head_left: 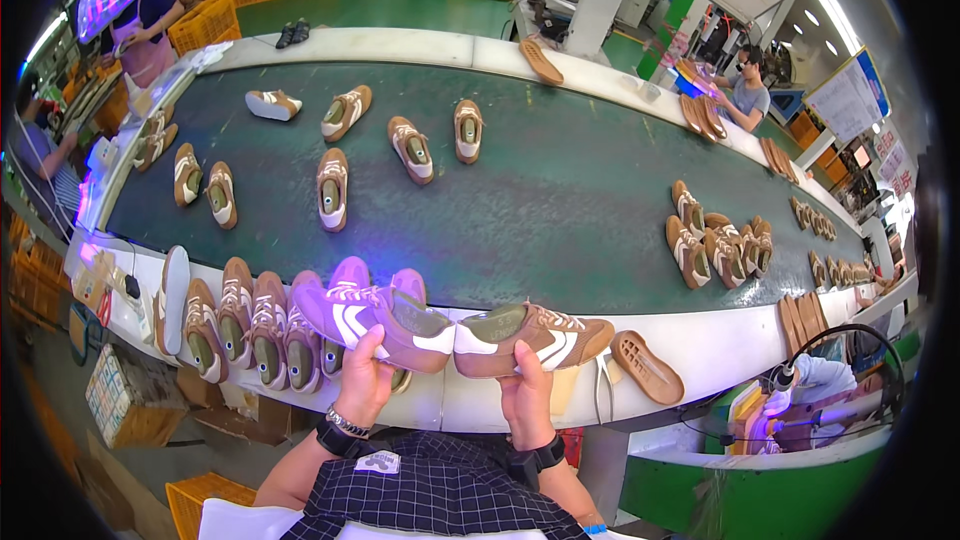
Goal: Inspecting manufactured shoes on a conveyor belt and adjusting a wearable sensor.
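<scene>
My left hand (364,380) grips a brown and white sneaker (415,345), thumb on its near side, toe pointing left. In my right hand (527,395) is a matching sneaker (585,337), its toe pointing right. Their white heels meet in front of me, above the white ledge of the conveyor. Purple light tints the left shoe. Behind and left of it, a row of similar sneakers (235,305) stands on the ledge, partly hidden by the held shoe. Right of my right hand lie a pincer-like metal tool (603,380) and a brown shoe sole (648,368).
A dark green conveyor belt (520,210) carries scattered sneakers (333,190) and a cluster (730,245) at right. Loose soles (541,62) rest on the far ledge (400,43). A curved black cable (845,328) rises at right. Co-workers sit or stand around the line.
</scene>
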`<state>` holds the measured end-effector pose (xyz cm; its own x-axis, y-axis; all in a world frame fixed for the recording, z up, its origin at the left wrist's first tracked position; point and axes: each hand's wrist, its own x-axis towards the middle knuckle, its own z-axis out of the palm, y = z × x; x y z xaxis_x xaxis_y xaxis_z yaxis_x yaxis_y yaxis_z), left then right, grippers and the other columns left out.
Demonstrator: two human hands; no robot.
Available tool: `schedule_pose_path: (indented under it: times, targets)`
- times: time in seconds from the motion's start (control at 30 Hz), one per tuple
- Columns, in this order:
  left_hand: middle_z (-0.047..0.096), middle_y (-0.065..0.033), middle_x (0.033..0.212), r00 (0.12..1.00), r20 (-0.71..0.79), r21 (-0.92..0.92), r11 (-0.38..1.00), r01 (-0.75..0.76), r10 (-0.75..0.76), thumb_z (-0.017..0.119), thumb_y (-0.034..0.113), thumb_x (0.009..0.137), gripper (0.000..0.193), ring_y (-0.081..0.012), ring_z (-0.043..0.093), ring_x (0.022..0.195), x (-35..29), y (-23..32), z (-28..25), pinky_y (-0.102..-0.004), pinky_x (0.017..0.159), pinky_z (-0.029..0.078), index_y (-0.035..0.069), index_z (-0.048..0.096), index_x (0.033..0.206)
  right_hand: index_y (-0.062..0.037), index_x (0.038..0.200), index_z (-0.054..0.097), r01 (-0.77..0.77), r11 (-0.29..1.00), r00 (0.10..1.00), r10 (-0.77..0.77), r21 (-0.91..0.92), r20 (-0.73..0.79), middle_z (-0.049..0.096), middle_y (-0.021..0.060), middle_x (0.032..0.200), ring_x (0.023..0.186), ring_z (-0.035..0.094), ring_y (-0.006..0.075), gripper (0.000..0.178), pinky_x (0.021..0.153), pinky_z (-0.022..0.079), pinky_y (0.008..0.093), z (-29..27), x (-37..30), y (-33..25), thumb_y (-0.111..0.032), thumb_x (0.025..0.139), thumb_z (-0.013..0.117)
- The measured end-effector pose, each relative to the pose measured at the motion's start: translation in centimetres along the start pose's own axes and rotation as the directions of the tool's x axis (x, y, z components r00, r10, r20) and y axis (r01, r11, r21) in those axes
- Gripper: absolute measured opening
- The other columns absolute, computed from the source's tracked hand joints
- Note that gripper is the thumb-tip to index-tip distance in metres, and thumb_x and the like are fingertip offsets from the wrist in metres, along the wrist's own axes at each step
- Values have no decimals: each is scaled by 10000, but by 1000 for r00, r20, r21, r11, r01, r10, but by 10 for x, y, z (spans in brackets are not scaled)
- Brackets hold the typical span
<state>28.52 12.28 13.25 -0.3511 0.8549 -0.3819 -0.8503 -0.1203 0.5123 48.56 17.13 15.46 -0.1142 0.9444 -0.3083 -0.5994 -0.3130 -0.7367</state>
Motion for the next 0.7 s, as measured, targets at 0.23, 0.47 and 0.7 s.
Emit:
schedule_pose_path:
  times: [0.23, 0.47, 0.7]
  targets:
    - [536, -69, 1188, 999, -30, -8, 1000, 24, -24, 571, 112, 846, 418, -213, 519, 1111, 4, -10, 5, -403, 961, 413, 59, 442, 1240, -35, 1289, 385, -7, 1000, 1000, 7, 16, -6, 495, 95, 1237, 1132, 502, 220, 486, 955, 431, 395, -3, 3, -10, -168, 861, 574]
    - [562, -81, 1175, 933, 153, 1, 944, 330, -327, 557, 217, 868, 411, -218, 540, 1089, -5, -22, 6, -392, 962, 416, 57, 459, 1234, -48, 1253, 455, -152, 985, 988, 152, 83, 7, 559, 98, 1184, 1076, 549, 252, 491, 945, 431, 410, -38, 5, -13, -303, 841, 536]
    - [622, -68, 880, 872, -14, 836, 473, 278, -489, 478, 274, 917, 323, -138, 590, 739, 7, -1, -23, -249, 533, 486, -2, 575, 1055, -40, 1170, 518, -515, 853, 857, 509, 90, 78, 618, 180, 899, 699, 627, 297, 607, 494, 539, 400, -102, 13, 5, -518, 813, 408]
